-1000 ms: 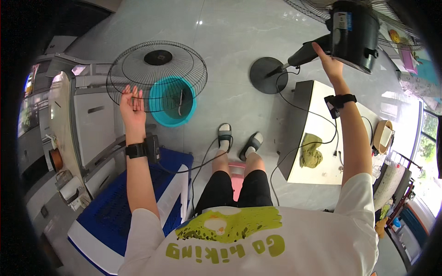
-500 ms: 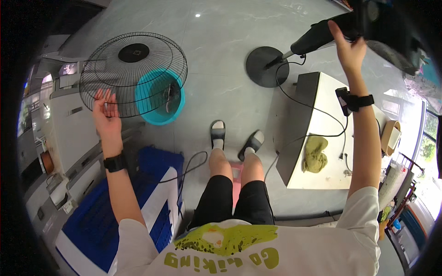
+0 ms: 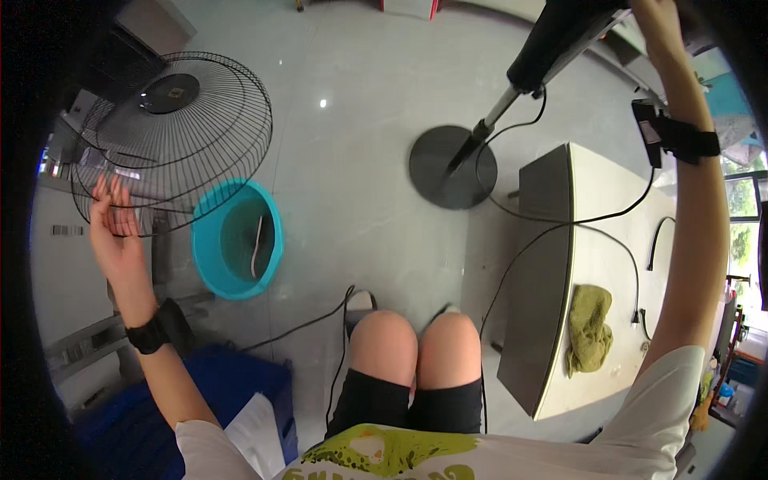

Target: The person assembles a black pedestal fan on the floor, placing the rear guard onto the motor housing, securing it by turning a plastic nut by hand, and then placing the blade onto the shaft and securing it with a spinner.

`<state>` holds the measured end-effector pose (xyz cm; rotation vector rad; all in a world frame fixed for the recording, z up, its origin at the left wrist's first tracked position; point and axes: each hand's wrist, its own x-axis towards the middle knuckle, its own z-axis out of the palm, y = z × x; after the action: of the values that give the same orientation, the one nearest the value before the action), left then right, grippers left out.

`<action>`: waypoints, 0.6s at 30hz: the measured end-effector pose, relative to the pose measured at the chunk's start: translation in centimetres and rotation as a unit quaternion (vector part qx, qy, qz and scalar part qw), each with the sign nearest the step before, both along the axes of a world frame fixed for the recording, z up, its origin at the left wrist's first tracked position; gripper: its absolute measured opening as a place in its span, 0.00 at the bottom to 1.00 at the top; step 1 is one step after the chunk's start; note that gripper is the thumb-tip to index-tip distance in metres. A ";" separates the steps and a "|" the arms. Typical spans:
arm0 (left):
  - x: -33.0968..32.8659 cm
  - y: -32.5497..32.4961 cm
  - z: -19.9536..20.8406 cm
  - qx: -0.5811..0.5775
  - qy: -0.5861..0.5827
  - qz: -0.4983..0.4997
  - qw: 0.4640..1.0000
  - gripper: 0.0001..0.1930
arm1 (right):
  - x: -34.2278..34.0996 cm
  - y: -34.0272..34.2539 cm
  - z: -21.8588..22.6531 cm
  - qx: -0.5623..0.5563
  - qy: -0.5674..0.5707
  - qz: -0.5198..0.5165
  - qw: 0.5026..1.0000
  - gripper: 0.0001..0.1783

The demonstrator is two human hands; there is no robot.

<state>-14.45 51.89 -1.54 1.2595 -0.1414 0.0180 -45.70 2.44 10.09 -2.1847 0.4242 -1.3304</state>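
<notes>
Hooking my left hand (image 3: 120, 218), fingers bent, on the rim, I'm supporting a likely light, springy black domed wire grille (image 3: 178, 132), overlapping the turquoise plastic tub (image 3: 208, 264); my right hand's (image 3: 658, 22) fingers are escaping view.

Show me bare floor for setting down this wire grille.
The broadest bare floor lies between the turquoise bucket and the round black base, beyond the knees. Crowded: the cabinet top, with a green cloth and cables, and left of the knees, where a cord trails.
</notes>
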 end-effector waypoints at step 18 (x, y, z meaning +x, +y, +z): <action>-13.3 10.7 3.5 -0.148 0.084 -0.043 0.984 0.17 | -8.6 19.2 0.5 -0.064 0.053 -0.132 0.988 0.32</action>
<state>-27.72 62.58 1.97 0.9515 -0.0446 -0.1362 -54.32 21.66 10.58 -2.3777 0.7090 -1.4153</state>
